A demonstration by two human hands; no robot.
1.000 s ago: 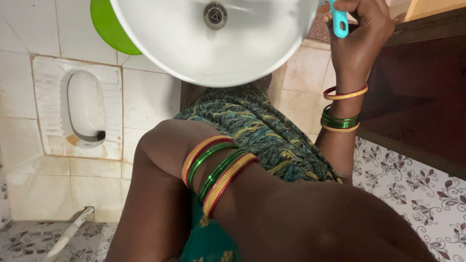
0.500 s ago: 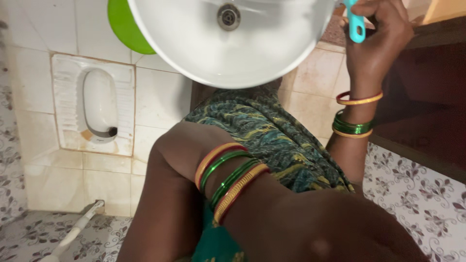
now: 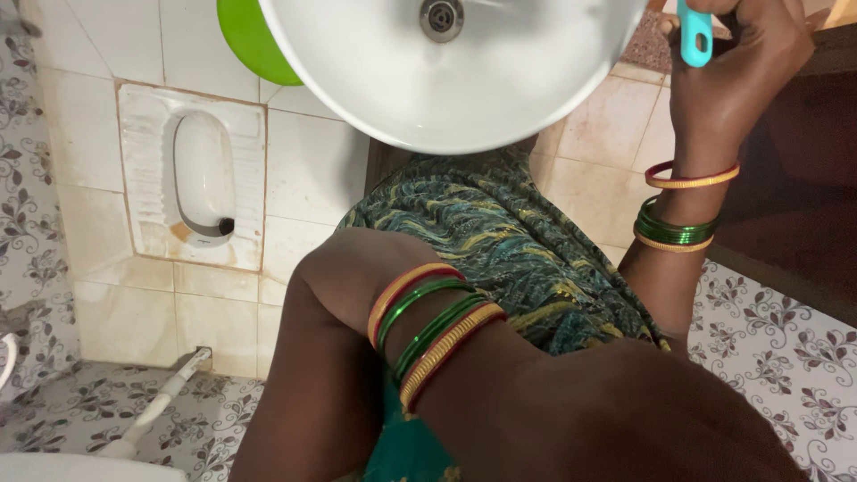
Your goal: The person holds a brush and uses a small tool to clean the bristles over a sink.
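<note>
My right hand [image 3: 732,85] is raised at the upper right, beside the rim of a white wash basin [image 3: 375,80]. It is closed around a turquoise plastic handle [image 3: 694,37], of which only the lower end shows. Red, gold and green bangles ring that wrist. My left arm is bent across the foreground, with bangles [image 3: 433,330] on the wrist. My left hand [image 3: 607,419] is lifted close to the camera as a large blurred shape; its fingers are hidden. A green patterned garment [image 3: 500,241] hangs below the basin.
A white squat toilet pan [image 3: 201,178] is set in the tiled floor at left. A green plastic tub [image 3: 250,36] peeks from behind the basin. A white hose [image 3: 161,406] lies at lower left. Dark wooden woodwork [image 3: 794,187] and floral tiles [image 3: 768,339] fill the right.
The whole scene has slid to the right in view. My right hand with the turquoise handle sits further right and slightly higher. The left arm keeps its bent pose.
</note>
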